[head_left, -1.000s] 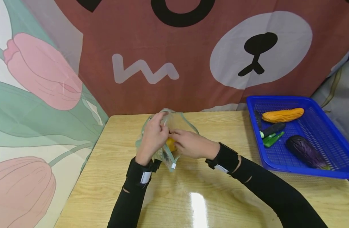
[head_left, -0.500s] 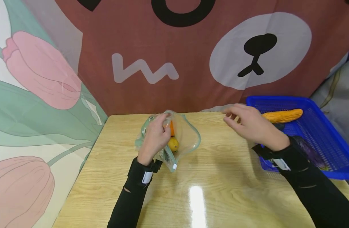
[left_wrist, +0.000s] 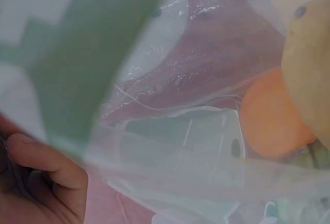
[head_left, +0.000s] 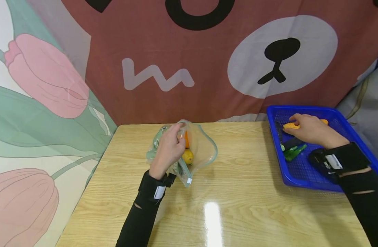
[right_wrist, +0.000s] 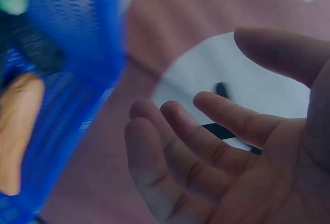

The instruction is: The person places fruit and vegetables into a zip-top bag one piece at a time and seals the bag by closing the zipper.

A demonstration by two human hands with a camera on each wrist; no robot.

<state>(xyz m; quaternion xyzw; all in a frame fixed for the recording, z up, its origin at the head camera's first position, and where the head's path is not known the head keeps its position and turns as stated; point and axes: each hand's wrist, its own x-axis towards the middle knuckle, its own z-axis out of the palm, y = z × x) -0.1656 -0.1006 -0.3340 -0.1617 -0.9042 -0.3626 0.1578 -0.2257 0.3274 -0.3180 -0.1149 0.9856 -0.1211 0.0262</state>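
My left hand (head_left: pixel 168 147) pinches the edge of a clear zip bag (head_left: pixel 205 147) with pale green trim, its mouth spread toward the right. Inside the bag lie a lemon (head_left: pixel 187 156) and an orange rounded piece (left_wrist: pixel 273 113), partly covered by my hand in the head view. My right hand (head_left: pixel 313 129) hovers at a long orange-yellow vegetable (head_left: pixel 290 126) in the blue basket (head_left: pixel 300 108), overlapping its middle. In the right wrist view, the right hand's fingers (right_wrist: pixel 206 167) are loosely spread with nothing between them, and the vegetable lies apart from them.
Green peppers (head_left: pixel 295 153) and a dark cucumber-like vegetable (head_left: pixel 291 143) lie at the basket's left side. An eggplant (head_left: pixel 314 159) is mostly hidden beneath my right wrist. The wooden table (head_left: pixel 244 199) meets a printed cloth (head_left: pixel 207 99) at its back edge.
My right hand has left the bag and travelled right, to the orange-yellow vegetable in the basket. The left hand stays on the bag, and the lemon is now more exposed.
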